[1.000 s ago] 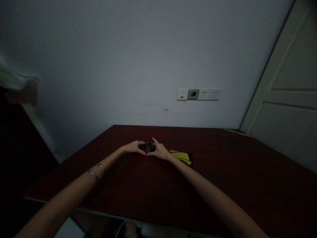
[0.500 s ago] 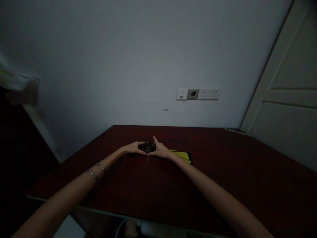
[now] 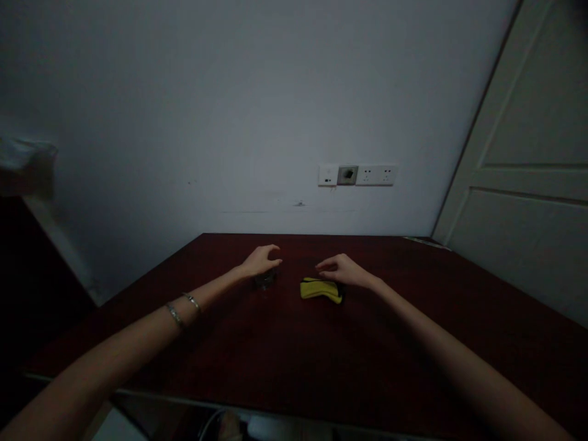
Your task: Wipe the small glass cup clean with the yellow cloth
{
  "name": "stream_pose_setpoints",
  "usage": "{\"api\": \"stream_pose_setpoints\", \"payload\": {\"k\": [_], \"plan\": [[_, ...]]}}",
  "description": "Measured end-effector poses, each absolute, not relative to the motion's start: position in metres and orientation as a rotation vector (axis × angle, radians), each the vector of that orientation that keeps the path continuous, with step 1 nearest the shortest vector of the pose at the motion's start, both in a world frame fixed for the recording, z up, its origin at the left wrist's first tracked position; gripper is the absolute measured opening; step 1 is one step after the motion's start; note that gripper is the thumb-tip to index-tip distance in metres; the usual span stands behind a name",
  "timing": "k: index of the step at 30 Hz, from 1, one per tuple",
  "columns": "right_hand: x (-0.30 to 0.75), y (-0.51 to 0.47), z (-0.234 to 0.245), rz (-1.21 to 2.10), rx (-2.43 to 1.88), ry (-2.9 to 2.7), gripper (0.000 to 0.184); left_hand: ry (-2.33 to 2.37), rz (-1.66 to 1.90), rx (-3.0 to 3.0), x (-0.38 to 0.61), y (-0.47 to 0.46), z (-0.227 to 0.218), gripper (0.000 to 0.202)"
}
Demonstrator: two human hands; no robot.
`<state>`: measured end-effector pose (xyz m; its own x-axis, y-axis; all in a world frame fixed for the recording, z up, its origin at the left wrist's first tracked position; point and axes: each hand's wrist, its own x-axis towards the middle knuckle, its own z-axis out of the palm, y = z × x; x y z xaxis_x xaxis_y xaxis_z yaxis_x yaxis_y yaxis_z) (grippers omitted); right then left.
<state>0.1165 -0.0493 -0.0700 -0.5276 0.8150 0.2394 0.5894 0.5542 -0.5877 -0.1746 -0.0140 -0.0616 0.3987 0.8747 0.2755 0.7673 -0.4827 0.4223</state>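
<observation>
A small dark round object (image 3: 265, 280) lies on the dark red table (image 3: 321, 355) near its far end. My left hand (image 3: 260, 260) hovers just above it with loosely curled fingers and holds nothing; bracelets ring that wrist. A yellow and black pouch (image 3: 320, 290) lies to the right of the dark object. Just behind and over the pouch, my right hand (image 3: 343, 270) floats with relaxed, slightly spread fingers and nothing in them.
A pale wall stands behind the table with a strip of sockets (image 3: 357, 175). A white door (image 3: 528, 184) is at the right. A pale cloth-like thing (image 3: 22, 156) shows at the far left, above a dark area.
Both hands let go of the dark round object and moved apart. The object now rests on the table. My right hand shifted right to above the yellow pouch.
</observation>
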Motion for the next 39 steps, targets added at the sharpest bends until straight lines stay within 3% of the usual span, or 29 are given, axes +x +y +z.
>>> {"api": "stream_pose_setpoints", "payload": {"k": [7, 13, 21, 27, 34, 39], "plan": [[0.142, -0.081, -0.075, 0.629, -1.041, -2.42, 0.04, 1.001, 0.394, 2.676, -0.103, -0.056, -0.081, 0.035], [0.143, -0.088, -0.09, 0.641, -1.008, -2.465, 0.043, 0.904, 0.32, 2.716, -0.087, -0.068, -0.095, 0.036], [0.141, -0.081, -0.088, 0.549, -1.035, -2.452, 0.034, 0.917, 0.366, 2.642, -0.091, -0.067, -0.099, 0.04], [0.129, -0.08, -0.064, 0.42, -1.005, -2.267, 0.033, 1.094, 0.702, 2.383, -0.093, -0.063, -0.088, 0.031], [0.113, -0.078, -0.026, 0.463, -0.95, -2.013, 0.029, 1.05, 0.845, 2.074, -0.106, -0.069, -0.08, 0.053], [0.108, -0.067, -0.018, 0.579, -0.946, -1.905, 0.026, 1.061, 0.741, 1.797, -0.13, -0.077, -0.06, 0.057]]}}
